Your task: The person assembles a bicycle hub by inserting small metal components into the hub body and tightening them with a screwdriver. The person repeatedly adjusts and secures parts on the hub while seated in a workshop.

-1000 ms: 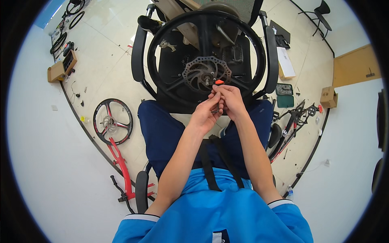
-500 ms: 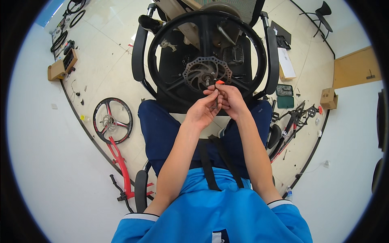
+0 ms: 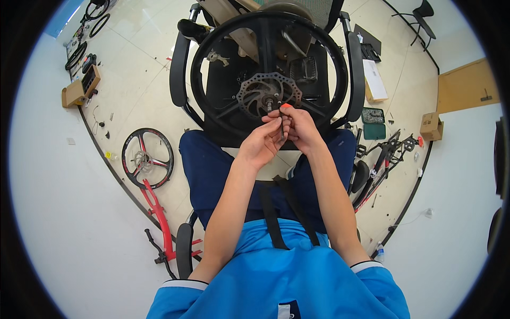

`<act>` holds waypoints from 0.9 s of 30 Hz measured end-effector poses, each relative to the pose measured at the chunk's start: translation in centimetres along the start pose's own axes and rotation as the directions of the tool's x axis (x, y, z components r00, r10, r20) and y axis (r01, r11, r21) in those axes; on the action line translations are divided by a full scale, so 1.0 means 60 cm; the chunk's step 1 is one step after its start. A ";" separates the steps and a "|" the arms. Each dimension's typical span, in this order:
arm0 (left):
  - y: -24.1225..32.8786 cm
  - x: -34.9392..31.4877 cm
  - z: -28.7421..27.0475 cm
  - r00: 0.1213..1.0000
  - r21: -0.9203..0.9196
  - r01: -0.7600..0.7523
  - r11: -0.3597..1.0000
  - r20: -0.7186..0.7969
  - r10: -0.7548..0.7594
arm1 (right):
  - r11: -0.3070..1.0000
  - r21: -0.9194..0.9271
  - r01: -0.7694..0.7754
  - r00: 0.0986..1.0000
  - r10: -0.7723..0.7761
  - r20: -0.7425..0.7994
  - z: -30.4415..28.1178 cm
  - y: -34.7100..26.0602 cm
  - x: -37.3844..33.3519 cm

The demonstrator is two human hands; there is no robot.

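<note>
A black spoked wheel (image 3: pixel 340 80) lies on the chair seat before me, its silver disc brake rotor (image 3: pixel 251 89) facing up around a threaded axle (image 3: pixel 269 105). Just below the rotor my two hands meet, fingertips touching. A thin dark hex key (image 3: pixel 282 131) runs upright between them, pinched in the fingers of my left hand (image 3: pixel 262 142). My right hand (image 3: pixel 304 130) is closed beside it, thumb and forefinger pinching a small orange piece (image 3: pixel 287 105). Whether my right fingers also grip the key is hidden.
Black armrests (image 3: pixel 357 77) flank the wheel. A silver bracket (image 3: pixel 218 58) and a black pedal (image 3: pixel 304 69) show through its openings. On the floor lie another wheel (image 3: pixel 127 164) and a red frame part (image 3: pixel 166 228) at left; a green case (image 3: pixel 374 131) and bike frame (image 3: pixel 380 165) at right.
The hex key has turned between my fingers and shows more of its length. Both hands have shifted slightly left, and less of the orange piece shows.
</note>
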State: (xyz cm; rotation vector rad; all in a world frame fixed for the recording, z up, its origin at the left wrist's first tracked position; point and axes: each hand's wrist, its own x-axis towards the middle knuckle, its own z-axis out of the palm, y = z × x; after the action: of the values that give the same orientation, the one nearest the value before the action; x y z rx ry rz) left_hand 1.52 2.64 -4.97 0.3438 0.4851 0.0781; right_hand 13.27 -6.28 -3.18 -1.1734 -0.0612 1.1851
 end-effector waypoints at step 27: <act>-0.005 -0.008 0.010 0.998 0.010 -0.054 0.998 -0.025 0.054 | 0.997 0.030 0.072 0.988 -0.067 -0.140 0.020 0.005 -0.013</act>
State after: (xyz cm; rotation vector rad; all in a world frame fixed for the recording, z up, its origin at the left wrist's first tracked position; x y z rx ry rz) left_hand 1.37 2.08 -4.36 0.3652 0.5016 0.1330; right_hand 12.03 -6.08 -2.46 -1.2105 0.0239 1.0371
